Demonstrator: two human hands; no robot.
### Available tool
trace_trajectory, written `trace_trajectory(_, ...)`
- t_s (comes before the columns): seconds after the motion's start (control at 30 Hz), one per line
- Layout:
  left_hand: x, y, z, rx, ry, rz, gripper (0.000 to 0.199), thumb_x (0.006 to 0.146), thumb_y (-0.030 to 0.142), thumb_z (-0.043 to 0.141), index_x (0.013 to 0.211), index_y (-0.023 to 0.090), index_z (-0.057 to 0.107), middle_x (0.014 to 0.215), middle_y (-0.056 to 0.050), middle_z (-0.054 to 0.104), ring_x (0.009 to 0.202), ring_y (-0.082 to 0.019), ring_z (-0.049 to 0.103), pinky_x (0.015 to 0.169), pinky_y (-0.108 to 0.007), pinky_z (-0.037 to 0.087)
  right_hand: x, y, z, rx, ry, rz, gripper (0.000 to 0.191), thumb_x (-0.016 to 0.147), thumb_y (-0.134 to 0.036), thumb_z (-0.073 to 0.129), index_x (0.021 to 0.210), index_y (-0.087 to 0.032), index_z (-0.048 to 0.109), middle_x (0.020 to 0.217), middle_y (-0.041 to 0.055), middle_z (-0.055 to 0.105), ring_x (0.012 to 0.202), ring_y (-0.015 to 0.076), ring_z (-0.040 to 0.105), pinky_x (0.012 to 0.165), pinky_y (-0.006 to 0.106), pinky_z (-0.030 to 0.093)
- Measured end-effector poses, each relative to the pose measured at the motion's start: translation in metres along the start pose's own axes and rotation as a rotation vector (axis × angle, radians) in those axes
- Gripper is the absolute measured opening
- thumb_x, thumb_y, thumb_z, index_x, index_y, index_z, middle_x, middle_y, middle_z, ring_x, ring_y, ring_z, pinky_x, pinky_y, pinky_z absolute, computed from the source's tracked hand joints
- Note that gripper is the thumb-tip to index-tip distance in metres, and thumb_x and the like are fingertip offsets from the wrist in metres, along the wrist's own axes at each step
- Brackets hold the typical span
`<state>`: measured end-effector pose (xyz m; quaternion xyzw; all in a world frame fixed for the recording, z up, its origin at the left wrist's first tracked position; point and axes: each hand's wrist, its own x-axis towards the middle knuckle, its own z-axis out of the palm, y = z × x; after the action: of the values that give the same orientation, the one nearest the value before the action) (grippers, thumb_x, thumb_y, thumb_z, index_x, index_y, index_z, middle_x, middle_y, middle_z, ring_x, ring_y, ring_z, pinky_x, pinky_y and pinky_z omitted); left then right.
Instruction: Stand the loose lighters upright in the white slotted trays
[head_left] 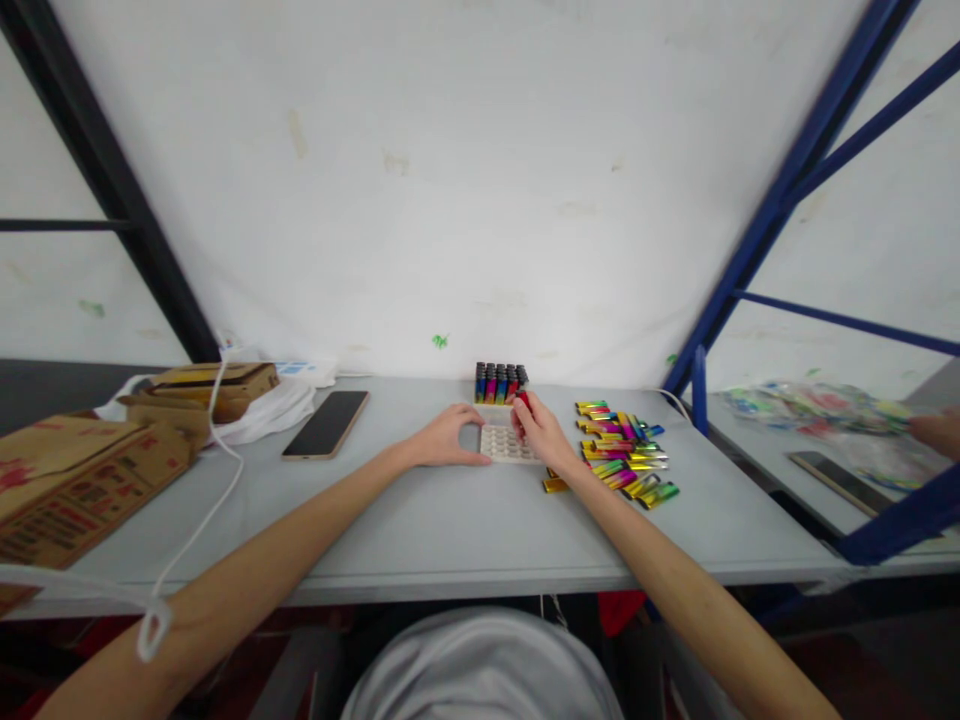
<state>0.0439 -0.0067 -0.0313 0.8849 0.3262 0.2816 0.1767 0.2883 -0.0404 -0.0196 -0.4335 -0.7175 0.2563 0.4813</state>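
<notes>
A pale tray with rows of round holes (498, 443) lies on the grey table. My left hand (450, 436) is curved around the tray's left side, thumb and fingers gripping its edges. Over the tray's right part, my right hand (537, 430) pinches a small red lighter-like piece (523, 398), its lower end hidden by the fingers. Just behind the tray stands a block of upright colourful lighters with black tops (501, 383). Right of my right hand, shiny multicoloured lighters (619, 450) lie in a loose pile.
A phone (326, 425) lies left of my left hand. Cardboard boxes (82, 480) and a white cable (225, 470) are at the far left. A blue metal frame (757, 250) rises on the right; beyond it are another phone (844, 480), plastic bags and a person's hand (937, 433).
</notes>
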Motion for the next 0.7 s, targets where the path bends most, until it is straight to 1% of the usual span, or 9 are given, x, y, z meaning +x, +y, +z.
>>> trace_trajectory(0.07,0.001,0.0,0.0,-0.003,-0.004,-0.004,0.073,0.069,0.069,0.092,0.12,0.019,0.074,0.128,-0.013,0.069,0.124,-0.036,0.065,0.116,-0.051,0.049,0.003,0.003,-0.001,-0.071,-0.004,-0.043,0.046,0.107,-0.063,0.038,0.099,-0.023,0.059,0.087,0.0032,0.065,0.078,0.0199,0.061,0.071,0.031,0.05)
trace_trajectory(0.13,0.001,0.0,0.001,-0.003,-0.003,-0.01,0.074,0.069,0.07,0.092,0.12,0.019,0.075,0.129,-0.014,0.07,0.124,-0.036,0.065,0.116,-0.05,0.049,0.006,0.005,-0.003,-0.196,0.013,-0.092,0.047,0.108,-0.061,0.039,0.088,-0.023,0.058,0.088,0.0053,0.065,0.084,0.0217,0.061,0.078,0.032,0.049)
trace_trajectory(0.2,0.001,0.0,0.001,0.0,-0.002,-0.015,0.075,0.068,0.07,0.093,0.121,0.02,0.076,0.13,-0.013,0.07,0.125,-0.036,0.066,0.116,-0.05,0.049,0.009,0.006,-0.004,-0.295,-0.008,-0.092,0.047,0.11,-0.057,0.038,0.08,-0.024,0.055,0.079,0.0037,0.063,0.079,0.0212,0.059,0.077,0.032,0.046)
trace_trajectory(0.27,0.0,0.0,0.0,0.004,0.001,-0.012,0.074,0.068,0.07,0.093,0.121,0.02,0.076,0.13,-0.013,0.071,0.125,-0.036,0.066,0.116,-0.049,0.048,0.012,0.008,-0.004,-0.34,-0.054,-0.07,0.044,0.111,-0.053,0.039,0.081,-0.024,0.053,0.074,0.0017,0.062,0.071,0.0198,0.058,0.073,0.031,0.042)
trace_trajectory(0.37,0.001,0.0,0.001,0.002,0.004,-0.001,0.074,0.069,0.069,0.093,0.121,0.02,0.076,0.129,-0.013,0.072,0.124,-0.035,0.066,0.116,-0.049,0.048,0.014,0.01,-0.003,-0.369,-0.099,-0.087,0.037,0.111,-0.047,0.043,0.085,-0.024,0.054,0.075,0.0018,0.066,0.07,0.0195,0.06,0.071,0.03,0.041)
trace_trajectory(0.5,0.002,-0.004,0.003,-0.013,0.007,0.009,0.073,0.067,0.07,0.094,0.119,0.021,0.078,0.128,-0.013,0.074,0.124,-0.036,0.067,0.115,-0.049,0.049,0.018,0.01,-0.004,-0.312,-0.154,-0.118,0.035,0.113,-0.045,0.043,0.087,-0.024,0.055,0.081,0.0036,0.072,0.074,0.0195,0.066,0.075,0.029,0.044)
trace_trajectory(0.6,0.002,-0.007,0.004,-0.018,0.014,0.007,0.073,0.066,0.069,0.095,0.118,0.021,0.078,0.128,-0.012,0.074,0.123,-0.035,0.067,0.115,-0.049,0.049,0.02,0.009,-0.005,-0.278,-0.189,-0.124,0.033,0.114,-0.042,0.044,0.088,-0.024,0.054,0.08,0.0026,0.071,0.072,0.0191,0.065,0.073,0.029,0.044)
trace_trajectory(0.7,0.002,-0.008,0.004,-0.025,0.013,-0.001,0.072,0.065,0.068,0.096,0.118,0.021,0.079,0.127,-0.012,0.074,0.123,-0.035,0.067,0.115,-0.049,0.048,0.022,0.009,-0.003,-0.3,-0.223,-0.147,0.032,0.114,-0.041,0.046,0.087,-0.024,0.053,0.076,0.0007,0.068,0.071,0.0185,0.063,0.071,0.028,0.043)
